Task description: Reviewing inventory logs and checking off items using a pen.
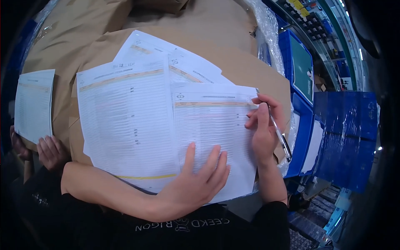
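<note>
My left hand (200,175) lies with fingers spread on the lower part of a printed table sheet (212,133). At that sheet's right edge, my right hand (266,129) is closed around a pen (280,135) with a clear barrel and black end. The pen slants down to the right, its tip up near the sheet's upper right corner. Left of this sheet is another printed list (129,112) with a few handwritten marks at its top and a yellow line near its bottom. More printed sheets (183,56) show partly from beneath both, farther back.
Crumpled brown paper (225,50) lies under the sheets. On the far left, another person's hands (50,152) hold a printed sheet (35,106). Blue bins (298,137) with clear wrap stand along the right side, beside stacked blue boxes (346,137) and shelves farther back.
</note>
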Tool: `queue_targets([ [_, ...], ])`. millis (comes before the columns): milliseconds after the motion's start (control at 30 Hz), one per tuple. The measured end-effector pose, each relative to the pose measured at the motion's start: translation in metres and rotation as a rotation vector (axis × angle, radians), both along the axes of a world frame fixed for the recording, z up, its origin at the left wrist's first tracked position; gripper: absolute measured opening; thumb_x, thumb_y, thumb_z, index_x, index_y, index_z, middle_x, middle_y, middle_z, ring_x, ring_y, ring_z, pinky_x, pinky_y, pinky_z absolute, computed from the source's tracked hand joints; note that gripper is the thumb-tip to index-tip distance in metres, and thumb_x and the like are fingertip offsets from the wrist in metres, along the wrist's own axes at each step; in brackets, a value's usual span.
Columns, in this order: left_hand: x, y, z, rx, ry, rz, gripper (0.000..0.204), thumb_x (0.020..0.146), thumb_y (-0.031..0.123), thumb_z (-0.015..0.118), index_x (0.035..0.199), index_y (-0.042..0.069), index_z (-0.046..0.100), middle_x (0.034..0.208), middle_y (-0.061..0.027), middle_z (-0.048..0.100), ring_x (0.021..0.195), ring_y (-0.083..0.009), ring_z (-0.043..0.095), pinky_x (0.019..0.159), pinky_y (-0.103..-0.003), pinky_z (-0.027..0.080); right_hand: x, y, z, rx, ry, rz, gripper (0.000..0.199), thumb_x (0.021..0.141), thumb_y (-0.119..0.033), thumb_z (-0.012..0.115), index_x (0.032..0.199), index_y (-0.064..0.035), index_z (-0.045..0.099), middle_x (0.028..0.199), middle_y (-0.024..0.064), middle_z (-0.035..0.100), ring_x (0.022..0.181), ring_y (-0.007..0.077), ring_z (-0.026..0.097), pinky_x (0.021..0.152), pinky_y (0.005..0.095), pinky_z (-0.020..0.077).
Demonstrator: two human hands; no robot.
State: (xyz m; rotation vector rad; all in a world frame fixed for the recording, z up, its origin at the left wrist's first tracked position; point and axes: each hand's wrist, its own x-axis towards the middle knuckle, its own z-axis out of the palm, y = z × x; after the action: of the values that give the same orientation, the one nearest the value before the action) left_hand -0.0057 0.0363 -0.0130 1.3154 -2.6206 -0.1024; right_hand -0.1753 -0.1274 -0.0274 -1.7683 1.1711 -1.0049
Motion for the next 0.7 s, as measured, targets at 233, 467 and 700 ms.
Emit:
queue_targets([
  [233,-0.0024,0.0042,0.0039,0.084,-0.043,-0.010,0.052,0.096,0.033,0.059,0.142,0.009,0.055,0.150,-0.0221,0.048,0.143,-0.0434,0.039,0.102,-0.075,0.040,-0.0022,-0.0018,-0.0023,-0.035,0.004,0.004,0.026,0.109,-0.020,0.052,0.121,0.0003,0.063,0.107,0.0121,0.069,0.067,0.0051,0.059,0.060,0.0189,0.0489],
  [467,-0.0011,0.0035,0.0044,0.081,-0.050,-0.033,0.053,0.096,0.034,0.059,0.143,0.010,0.055,0.150,-0.0220,0.048,0.144,-0.0435,0.038,0.101,-0.075,0.040,-0.0015,-0.0030,-0.0022,-0.074,0.014,0.014,0.026,0.109,-0.020,0.053,0.121,0.0001,0.064,0.105,0.0129,0.069,0.065,0.0054,0.059,0.059,0.0192,0.0491],
  [700,0.0011,0.0054,0.0060,0.037,-0.034,-0.065,0.052,0.094,0.035,0.056,0.137,0.005,0.059,0.143,-0.0234,0.054,0.137,-0.0441,0.045,0.097,-0.072,0.047,-0.0023,-0.0029,-0.0023,-0.061,0.032,0.006,0.027,0.109,-0.021,0.052,0.121,0.0004,0.063,0.106,0.0130,0.069,0.066,0.0057,0.060,0.060,0.0193,0.0497],
])
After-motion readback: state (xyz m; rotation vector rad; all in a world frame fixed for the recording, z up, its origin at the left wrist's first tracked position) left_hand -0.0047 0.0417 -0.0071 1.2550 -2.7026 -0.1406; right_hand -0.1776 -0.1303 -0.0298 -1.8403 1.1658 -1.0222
